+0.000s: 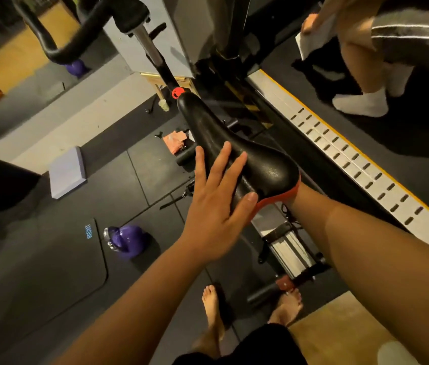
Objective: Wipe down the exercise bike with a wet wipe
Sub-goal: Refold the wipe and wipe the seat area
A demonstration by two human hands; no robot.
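The left hand (209,206) lies spread, fingers straight, on the glossy, pebbled black bike saddle (234,143) at centre, and it should brace steadily there. The right forearm (366,246) runs under the saddle's red-rimmed rear. Its hand is hidden, so I cannot tell its grip, and no wet wipe shows; wiping should probably follow that curved underside.

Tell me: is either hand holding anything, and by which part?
The left hand lies flat on the saddle, fingers straight, holding nothing. The right hand is hidden under the saddle's rear; its hold cannot be told.
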